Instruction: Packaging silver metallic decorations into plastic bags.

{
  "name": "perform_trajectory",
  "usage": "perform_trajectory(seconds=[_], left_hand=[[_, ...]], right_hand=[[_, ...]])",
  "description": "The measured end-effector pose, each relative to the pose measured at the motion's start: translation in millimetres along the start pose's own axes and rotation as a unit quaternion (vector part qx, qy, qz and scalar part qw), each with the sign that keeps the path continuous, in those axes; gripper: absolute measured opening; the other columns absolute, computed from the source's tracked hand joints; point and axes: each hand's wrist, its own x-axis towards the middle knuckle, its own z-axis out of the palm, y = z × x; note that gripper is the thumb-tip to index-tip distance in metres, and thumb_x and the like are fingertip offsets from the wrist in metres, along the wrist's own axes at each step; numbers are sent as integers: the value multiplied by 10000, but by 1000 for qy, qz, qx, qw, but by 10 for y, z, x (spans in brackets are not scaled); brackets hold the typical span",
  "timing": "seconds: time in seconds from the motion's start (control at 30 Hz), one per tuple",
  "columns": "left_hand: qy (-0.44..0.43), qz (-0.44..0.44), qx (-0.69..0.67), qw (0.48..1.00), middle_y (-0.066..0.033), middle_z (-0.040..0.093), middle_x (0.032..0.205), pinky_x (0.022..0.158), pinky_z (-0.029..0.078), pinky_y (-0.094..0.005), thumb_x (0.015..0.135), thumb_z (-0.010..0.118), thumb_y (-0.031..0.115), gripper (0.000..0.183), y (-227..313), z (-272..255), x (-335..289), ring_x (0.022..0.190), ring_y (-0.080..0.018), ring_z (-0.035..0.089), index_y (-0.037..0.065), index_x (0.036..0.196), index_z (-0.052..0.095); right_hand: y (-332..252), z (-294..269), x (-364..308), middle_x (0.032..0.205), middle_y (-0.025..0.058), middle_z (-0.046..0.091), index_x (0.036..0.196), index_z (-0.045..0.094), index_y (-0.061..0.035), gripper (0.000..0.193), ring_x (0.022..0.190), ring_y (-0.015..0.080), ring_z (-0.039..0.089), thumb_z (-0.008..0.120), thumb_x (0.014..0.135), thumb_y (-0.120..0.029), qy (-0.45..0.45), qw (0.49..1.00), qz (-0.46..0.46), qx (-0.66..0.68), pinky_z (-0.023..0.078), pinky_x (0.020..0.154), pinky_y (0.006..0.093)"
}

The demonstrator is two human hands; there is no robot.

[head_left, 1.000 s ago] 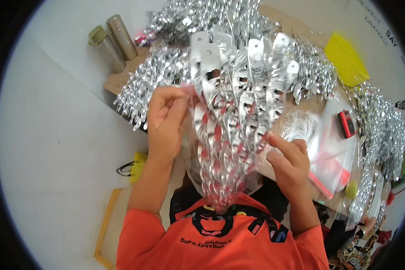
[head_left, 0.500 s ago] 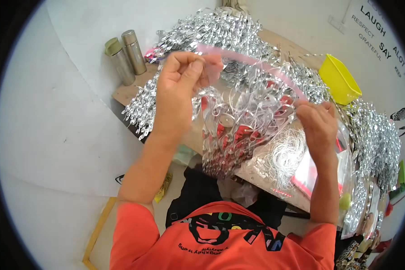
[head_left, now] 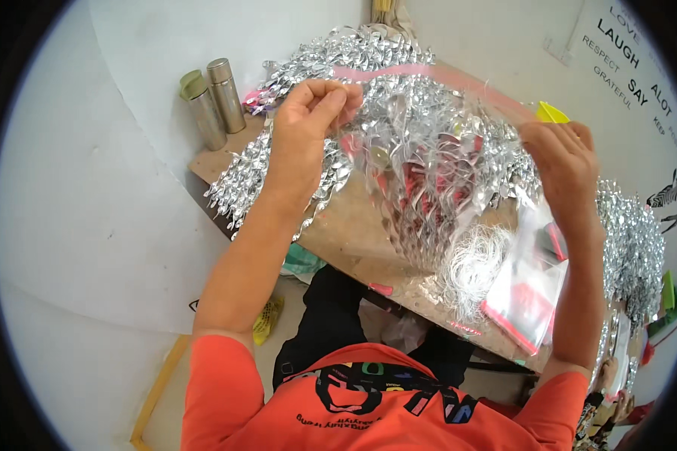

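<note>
While both hands (head_left: 308, 124) (head_left: 564, 161) pinch it, the foil-filled bag (head_left: 429, 173) hangs between.

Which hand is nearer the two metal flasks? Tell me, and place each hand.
Left. The left hand pinches the clear bag's pink strip just right of the two metal flasks. The right hand holds the bag's far end, well across the table.

Clear zip bag (head_left: 436, 158) with pink strip, stuffed with silver foil pieces, raised above table.
</note>
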Motion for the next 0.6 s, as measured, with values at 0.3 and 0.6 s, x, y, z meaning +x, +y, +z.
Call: perform_trajectory(seconds=[0.3,0.6], left_hand=[[-111,14,113,987,-83,666,896,787,504,-257,929,554,101,131,133,328,335,822,-134,627,-24,912,590],[-153,86,119,977,-82,671,876,783,532,-259,927,560,104,134,259,524,480,824,-138,655,-24,939,599]], right_hand=[[45,77,-259,829,68,640,878,605,-45,77,790,237,600,621,804,-36,-22,998,53,9,415,780,345],[4,-22,-404,880,72,643,869,596,-43,48,824,250,591,621,832,-61,-50,995,83,33,406,791,335]])
